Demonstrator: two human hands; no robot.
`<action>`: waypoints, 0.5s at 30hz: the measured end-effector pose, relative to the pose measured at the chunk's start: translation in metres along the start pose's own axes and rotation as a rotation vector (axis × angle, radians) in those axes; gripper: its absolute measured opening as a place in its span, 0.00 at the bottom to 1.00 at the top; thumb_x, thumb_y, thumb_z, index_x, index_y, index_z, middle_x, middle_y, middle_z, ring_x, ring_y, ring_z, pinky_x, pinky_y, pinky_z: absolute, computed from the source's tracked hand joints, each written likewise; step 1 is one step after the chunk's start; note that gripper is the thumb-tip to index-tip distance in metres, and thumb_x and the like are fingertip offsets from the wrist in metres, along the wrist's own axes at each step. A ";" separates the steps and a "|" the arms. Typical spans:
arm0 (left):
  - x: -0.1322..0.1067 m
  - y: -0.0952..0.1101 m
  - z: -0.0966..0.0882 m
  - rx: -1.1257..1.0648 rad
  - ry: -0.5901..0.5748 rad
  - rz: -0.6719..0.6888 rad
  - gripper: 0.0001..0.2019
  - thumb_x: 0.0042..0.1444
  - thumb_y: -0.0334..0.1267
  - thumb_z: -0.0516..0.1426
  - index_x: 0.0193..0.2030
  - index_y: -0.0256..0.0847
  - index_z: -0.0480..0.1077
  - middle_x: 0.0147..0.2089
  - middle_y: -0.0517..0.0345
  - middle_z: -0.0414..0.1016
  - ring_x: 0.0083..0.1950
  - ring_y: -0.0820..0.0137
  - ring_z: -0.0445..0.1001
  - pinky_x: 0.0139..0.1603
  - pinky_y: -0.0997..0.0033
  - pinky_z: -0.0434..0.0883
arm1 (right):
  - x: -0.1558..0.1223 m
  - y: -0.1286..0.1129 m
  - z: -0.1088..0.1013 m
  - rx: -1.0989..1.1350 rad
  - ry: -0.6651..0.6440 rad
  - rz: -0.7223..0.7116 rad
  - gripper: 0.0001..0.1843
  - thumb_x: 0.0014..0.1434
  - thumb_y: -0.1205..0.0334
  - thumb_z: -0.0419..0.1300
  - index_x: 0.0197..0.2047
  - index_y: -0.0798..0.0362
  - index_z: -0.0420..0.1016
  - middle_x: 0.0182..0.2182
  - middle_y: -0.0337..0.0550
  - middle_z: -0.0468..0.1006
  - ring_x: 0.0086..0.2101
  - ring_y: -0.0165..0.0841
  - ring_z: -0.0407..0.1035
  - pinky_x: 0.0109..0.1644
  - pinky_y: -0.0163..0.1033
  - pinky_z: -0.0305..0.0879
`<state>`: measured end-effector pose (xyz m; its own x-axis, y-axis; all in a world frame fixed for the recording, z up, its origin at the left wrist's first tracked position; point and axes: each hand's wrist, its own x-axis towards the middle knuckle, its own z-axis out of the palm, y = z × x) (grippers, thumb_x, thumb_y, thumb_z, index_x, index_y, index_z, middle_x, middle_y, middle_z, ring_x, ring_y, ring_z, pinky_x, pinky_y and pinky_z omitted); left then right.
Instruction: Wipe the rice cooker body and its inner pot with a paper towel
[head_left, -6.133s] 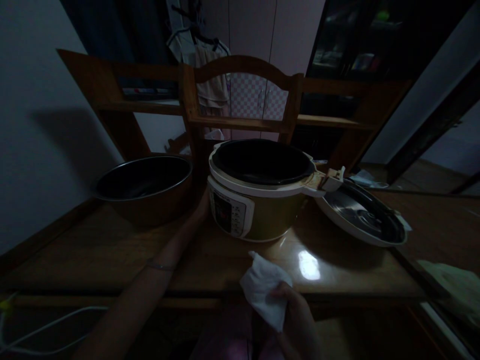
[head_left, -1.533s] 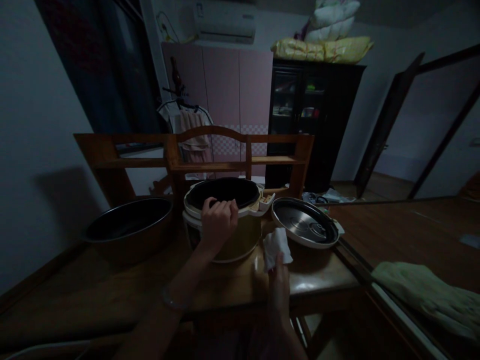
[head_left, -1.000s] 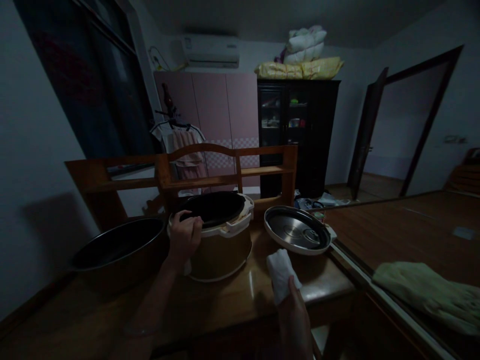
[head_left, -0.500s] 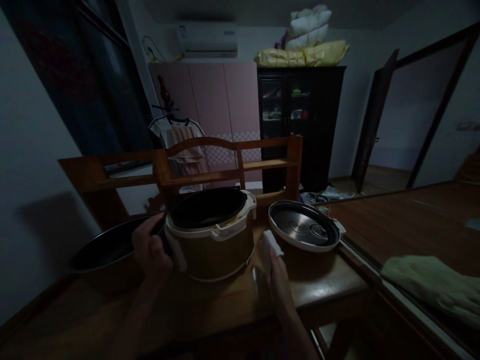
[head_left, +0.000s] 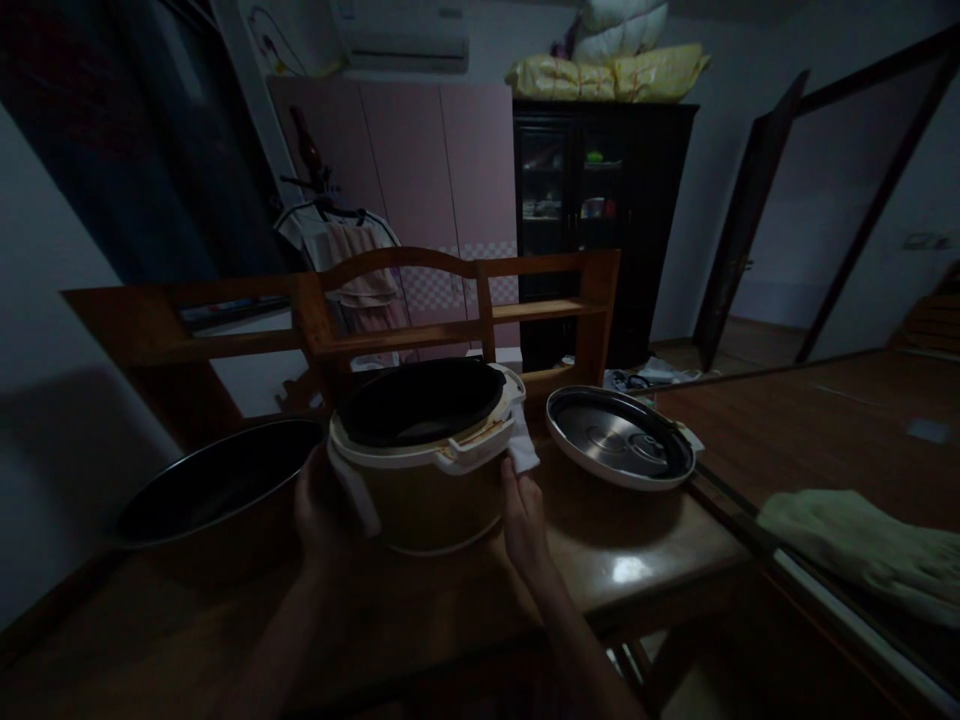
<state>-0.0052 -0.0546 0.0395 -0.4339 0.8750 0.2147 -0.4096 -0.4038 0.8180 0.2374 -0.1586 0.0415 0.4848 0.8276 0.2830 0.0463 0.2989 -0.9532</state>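
Observation:
A gold and white rice cooker (head_left: 431, 480) stands open on the wooden table (head_left: 645, 550). My left hand (head_left: 319, 510) rests against its left side, fingers wrapped on the body. Pressed against the cooker's right side just under the rim is a white cloth (head_left: 520, 450), which my right hand (head_left: 523, 515) holds. The cooker's dark inner cavity (head_left: 420, 400) faces up. Its detached lid (head_left: 621, 437) lies upside down to the right.
A large dark inner pot (head_left: 217, 485) sits to the left of the cooker. A wooden shelf rack (head_left: 457, 330) runs behind. A pale green cloth (head_left: 862, 550) lies at the right. A dark cabinet (head_left: 592, 220) and pink wardrobe (head_left: 427, 170) stand beyond.
My left hand came off the cooker's rim and down to its left side. My right hand brought the cloth from the table up against the cooker's right side.

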 end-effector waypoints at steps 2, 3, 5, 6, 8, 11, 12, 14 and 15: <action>0.014 0.009 -0.002 -0.039 0.056 -0.158 0.20 0.65 0.54 0.54 0.55 0.50 0.77 0.64 0.58 0.78 0.70 0.55 0.72 0.70 0.54 0.70 | -0.005 0.008 -0.005 -0.023 0.015 0.025 0.26 0.70 0.37 0.54 0.32 0.49 0.77 0.28 0.38 0.74 0.34 0.37 0.67 0.43 0.41 0.62; 0.021 0.013 -0.003 -0.033 0.066 -0.197 0.19 0.65 0.54 0.54 0.53 0.49 0.78 0.60 0.57 0.81 0.68 0.55 0.74 0.67 0.53 0.72 | -0.008 0.012 -0.007 -0.029 0.017 0.034 0.26 0.69 0.37 0.55 0.32 0.48 0.77 0.28 0.38 0.73 0.34 0.37 0.66 0.43 0.41 0.61; 0.032 0.018 -0.002 -0.038 0.052 -0.218 0.19 0.65 0.54 0.54 0.50 0.46 0.79 0.53 0.55 0.84 0.63 0.55 0.78 0.64 0.52 0.75 | -0.013 0.021 -0.010 -0.037 0.025 0.063 0.25 0.68 0.36 0.56 0.35 0.49 0.79 0.31 0.39 0.75 0.37 0.38 0.68 0.45 0.41 0.61; 0.036 0.020 -0.001 -0.047 0.024 -0.218 0.19 0.64 0.55 0.55 0.49 0.46 0.79 0.50 0.55 0.85 0.61 0.55 0.79 0.63 0.52 0.76 | -0.017 0.025 -0.012 -0.041 0.031 0.082 0.25 0.67 0.36 0.57 0.37 0.49 0.80 0.33 0.40 0.77 0.39 0.39 0.69 0.47 0.41 0.62; 0.044 0.020 0.001 -0.062 -0.057 -0.229 0.20 0.64 0.56 0.56 0.48 0.44 0.79 0.46 0.54 0.86 0.58 0.54 0.81 0.62 0.52 0.77 | -0.023 0.034 -0.014 -0.044 0.043 0.127 0.26 0.66 0.35 0.57 0.42 0.50 0.82 0.38 0.43 0.80 0.42 0.41 0.71 0.50 0.42 0.63; 0.055 0.014 0.002 -0.042 -0.133 -0.262 0.20 0.62 0.54 0.59 0.49 0.42 0.79 0.46 0.53 0.86 0.58 0.54 0.81 0.65 0.51 0.76 | -0.031 0.047 -0.017 -0.042 0.052 0.189 0.31 0.64 0.32 0.57 0.47 0.50 0.84 0.44 0.46 0.83 0.48 0.44 0.72 0.54 0.44 0.64; 0.059 0.009 0.000 -0.029 -0.150 -0.279 0.19 0.62 0.54 0.60 0.50 0.42 0.79 0.47 0.53 0.86 0.59 0.53 0.81 0.66 0.50 0.75 | -0.033 0.051 -0.018 -0.041 0.058 0.204 0.32 0.62 0.30 0.57 0.48 0.50 0.84 0.45 0.47 0.83 0.50 0.45 0.72 0.56 0.44 0.64; 0.066 -0.004 -0.008 -0.004 -0.192 -0.319 0.20 0.61 0.54 0.60 0.52 0.43 0.79 0.53 0.51 0.85 0.63 0.50 0.79 0.69 0.46 0.73 | -0.034 0.055 -0.021 -0.041 0.067 0.224 0.35 0.60 0.28 0.58 0.50 0.50 0.84 0.48 0.47 0.83 0.54 0.46 0.72 0.60 0.45 0.63; 0.069 -0.012 -0.013 0.006 -0.210 -0.343 0.21 0.61 0.55 0.60 0.53 0.43 0.79 0.56 0.49 0.84 0.65 0.49 0.77 0.70 0.45 0.72 | -0.034 0.057 -0.022 -0.043 0.071 0.230 0.36 0.60 0.27 0.58 0.51 0.50 0.84 0.49 0.47 0.84 0.55 0.46 0.71 0.61 0.46 0.63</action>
<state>-0.0402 0.0071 0.0379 -0.0991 0.9946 0.0322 -0.4977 -0.0775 0.8639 0.2428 -0.1799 -0.0247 0.5471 0.8355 0.0509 -0.0366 0.0846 -0.9957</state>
